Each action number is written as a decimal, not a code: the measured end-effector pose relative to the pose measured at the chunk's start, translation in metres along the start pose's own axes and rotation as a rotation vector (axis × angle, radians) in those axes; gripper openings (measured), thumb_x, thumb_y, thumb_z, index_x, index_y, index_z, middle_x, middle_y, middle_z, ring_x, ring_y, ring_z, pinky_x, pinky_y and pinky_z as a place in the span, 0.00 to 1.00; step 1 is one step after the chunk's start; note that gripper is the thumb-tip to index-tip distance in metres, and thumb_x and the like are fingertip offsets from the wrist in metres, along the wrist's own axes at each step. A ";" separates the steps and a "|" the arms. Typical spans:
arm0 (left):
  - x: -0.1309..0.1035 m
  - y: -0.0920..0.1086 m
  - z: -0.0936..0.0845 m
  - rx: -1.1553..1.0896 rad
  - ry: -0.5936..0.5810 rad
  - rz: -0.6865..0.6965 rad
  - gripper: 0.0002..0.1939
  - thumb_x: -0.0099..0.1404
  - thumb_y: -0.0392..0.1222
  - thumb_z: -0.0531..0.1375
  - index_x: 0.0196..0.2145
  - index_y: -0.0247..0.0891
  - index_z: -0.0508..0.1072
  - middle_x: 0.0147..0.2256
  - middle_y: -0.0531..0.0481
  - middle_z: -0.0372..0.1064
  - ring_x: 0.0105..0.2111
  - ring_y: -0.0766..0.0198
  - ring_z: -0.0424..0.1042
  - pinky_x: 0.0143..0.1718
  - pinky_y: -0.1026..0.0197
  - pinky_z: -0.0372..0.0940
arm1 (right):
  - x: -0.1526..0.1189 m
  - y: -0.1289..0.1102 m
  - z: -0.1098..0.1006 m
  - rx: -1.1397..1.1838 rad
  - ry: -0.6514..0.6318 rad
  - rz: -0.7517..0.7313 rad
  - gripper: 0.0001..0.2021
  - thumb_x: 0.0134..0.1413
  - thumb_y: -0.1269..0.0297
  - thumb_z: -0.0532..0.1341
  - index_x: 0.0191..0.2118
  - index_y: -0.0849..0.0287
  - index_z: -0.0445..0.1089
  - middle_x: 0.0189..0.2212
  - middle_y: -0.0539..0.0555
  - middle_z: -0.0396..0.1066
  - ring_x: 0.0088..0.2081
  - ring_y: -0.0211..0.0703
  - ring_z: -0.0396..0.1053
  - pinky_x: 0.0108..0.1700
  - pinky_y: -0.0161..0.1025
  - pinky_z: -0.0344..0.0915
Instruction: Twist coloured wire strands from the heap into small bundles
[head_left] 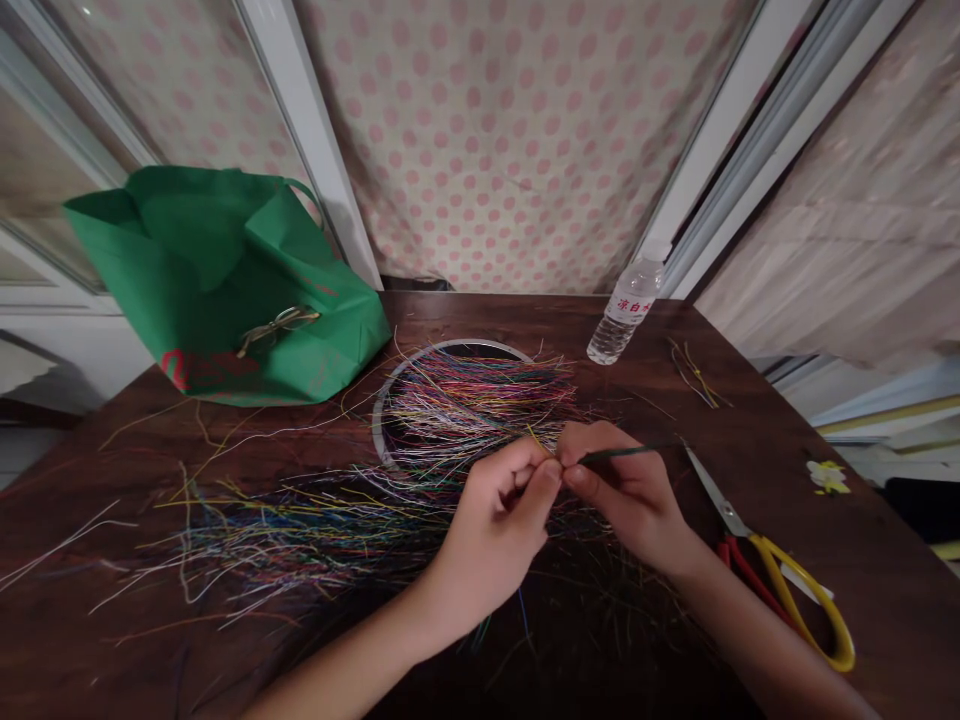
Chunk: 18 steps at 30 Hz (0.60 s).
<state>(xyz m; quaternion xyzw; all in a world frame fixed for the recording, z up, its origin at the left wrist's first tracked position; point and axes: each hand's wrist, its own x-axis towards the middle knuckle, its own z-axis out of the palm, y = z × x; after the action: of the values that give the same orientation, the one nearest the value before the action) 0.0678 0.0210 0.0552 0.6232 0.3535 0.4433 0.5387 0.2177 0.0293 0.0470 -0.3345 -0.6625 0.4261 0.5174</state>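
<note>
A pale cloth with pink dots (480, 130) hangs behind the dark wooden table (112, 620). On the table's far left stands a green bag (202, 260), its top open, with 1 pair of glasses (277, 328) on its front.

Next in size is the loose heap of coloured wires (300, 535), spread in front of the bag and reaching right toward the left hand (495, 530). That hand is nearly closed: thumb and forefinger press together at the tips, the other fingers curl in, and whatever sits in the pinch is too small to tell. The right hand (626, 490) meets it, fingertips touching or almost so, closed in a pinch on 1 dark green strand (619, 453). The strand starts at the meeting fingertips and runs right, across the right hand's forefinger, its free end just past that hand.

Beyond the hands, a round tray with a pale rim (379, 425) bears a 2nd heap of wires (480, 400). Right of the right hand lie scissors with 1 red and 1 yellow handle (795, 590), blades open slightly or shut, I cannot tell. A clear bottle (626, 305) stands farther back, left of a few thin wires (694, 375). Smallest is a yellow and white flower (828, 477) near the right edge.
</note>
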 end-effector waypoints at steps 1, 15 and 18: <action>0.000 0.000 0.000 0.009 0.010 0.004 0.13 0.69 0.37 0.49 0.25 0.39 0.58 0.19 0.61 0.41 0.16 0.73 0.44 0.16 0.68 0.45 | 0.001 0.000 0.000 -0.010 -0.008 -0.016 0.03 0.57 0.69 0.60 0.32 0.55 0.68 0.28 0.49 0.63 0.30 0.38 0.59 0.31 0.36 0.57; -0.011 -0.019 0.005 0.695 0.158 0.521 0.07 0.63 0.26 0.52 0.35 0.36 0.63 0.24 0.54 0.65 0.20 0.70 0.65 0.21 0.66 0.60 | -0.006 -0.014 0.003 0.344 0.000 0.382 0.01 0.56 0.68 0.60 0.34 0.58 0.67 0.28 0.48 0.65 0.27 0.33 0.63 0.29 0.31 0.62; -0.011 -0.018 0.004 0.682 0.153 0.516 0.07 0.64 0.26 0.51 0.35 0.36 0.63 0.24 0.54 0.65 0.20 0.70 0.65 0.22 0.66 0.61 | -0.006 -0.016 0.000 0.273 -0.048 0.354 0.01 0.57 0.68 0.58 0.35 0.58 0.66 0.28 0.49 0.65 0.26 0.34 0.64 0.29 0.33 0.64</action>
<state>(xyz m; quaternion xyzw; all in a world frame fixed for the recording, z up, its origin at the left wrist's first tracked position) 0.0684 0.0126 0.0355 0.7990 0.3511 0.4661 0.1455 0.2191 0.0174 0.0589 -0.3623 -0.5415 0.6038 0.4592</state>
